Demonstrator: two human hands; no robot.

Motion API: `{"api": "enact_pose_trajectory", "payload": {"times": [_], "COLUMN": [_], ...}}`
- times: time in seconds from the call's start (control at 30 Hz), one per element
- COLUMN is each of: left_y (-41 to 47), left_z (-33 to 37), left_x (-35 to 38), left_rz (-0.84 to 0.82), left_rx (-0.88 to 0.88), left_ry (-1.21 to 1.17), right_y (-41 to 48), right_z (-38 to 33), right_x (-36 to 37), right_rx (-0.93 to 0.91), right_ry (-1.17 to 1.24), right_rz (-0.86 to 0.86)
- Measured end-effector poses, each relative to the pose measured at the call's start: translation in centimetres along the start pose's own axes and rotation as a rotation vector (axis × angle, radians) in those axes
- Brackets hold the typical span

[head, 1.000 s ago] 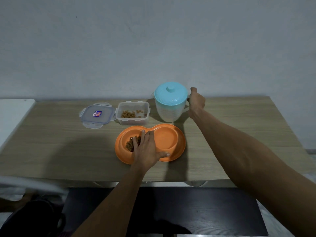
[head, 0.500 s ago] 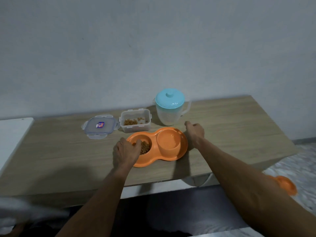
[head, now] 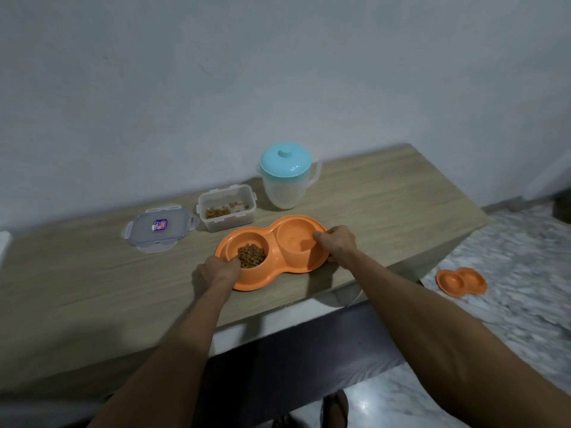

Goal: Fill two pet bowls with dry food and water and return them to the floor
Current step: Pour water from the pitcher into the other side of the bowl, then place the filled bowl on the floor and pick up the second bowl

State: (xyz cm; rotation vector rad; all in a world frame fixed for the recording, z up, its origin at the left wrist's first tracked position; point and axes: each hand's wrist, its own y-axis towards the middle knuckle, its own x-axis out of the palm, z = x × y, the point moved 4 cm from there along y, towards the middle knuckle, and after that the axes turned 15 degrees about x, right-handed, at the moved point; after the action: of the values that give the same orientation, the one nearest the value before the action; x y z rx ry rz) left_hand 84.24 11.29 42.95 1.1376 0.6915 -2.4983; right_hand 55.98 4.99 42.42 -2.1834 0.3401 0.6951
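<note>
Behind the orange double bowl [head: 272,253], a food container [head: 227,207] and lidded pitcher [head: 289,176] crowd the counter [head: 77,279], whose left and right stretches lie bare.

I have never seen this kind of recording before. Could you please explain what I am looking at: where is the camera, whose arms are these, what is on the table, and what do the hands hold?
There is no machine here. A person wears a wide-angle camera on the head, looking forward and down, so the two bare arms you see are that person's own.

On the wooden table lies an orange double pet bowl. Its left well holds dry food; whether the right well holds water is hard to tell. The left hand and the right hand each have a grip on one end of it.

Behind it stand an open clear food container with some kibble left, its lid lying beside it, and a pitcher with a light blue lid.

On the floor to the right rests a second orange double bowl.
</note>
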Motion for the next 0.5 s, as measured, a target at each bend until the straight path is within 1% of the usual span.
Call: {"api": "enact_pose_trajectory", "payload": {"times": [0.2, 0.37, 0.5], "left_y": [-1.5, -4.7, -8.1], "left_z": [1.7, 6.8, 11.5], "left_x": [1.8, 4.5, 8.4], "left_rz": [-0.021, -0.059, -0.086], "left_rx": [0.048, 0.125, 0.204], "left_ry": [0.030, -0.134, -0.187], "right_y": [-0.5, -0.2, 0.1], "right_z": [3.0, 6.4, 10.0], "right_x": [-3.5, -9.2, -15.6], "right_rx": [0.027, 0.025, 0.039], "right_ry": [0.074, 0.179, 0.255], "right_rz": [0.076, 0.131, 0.186]}}
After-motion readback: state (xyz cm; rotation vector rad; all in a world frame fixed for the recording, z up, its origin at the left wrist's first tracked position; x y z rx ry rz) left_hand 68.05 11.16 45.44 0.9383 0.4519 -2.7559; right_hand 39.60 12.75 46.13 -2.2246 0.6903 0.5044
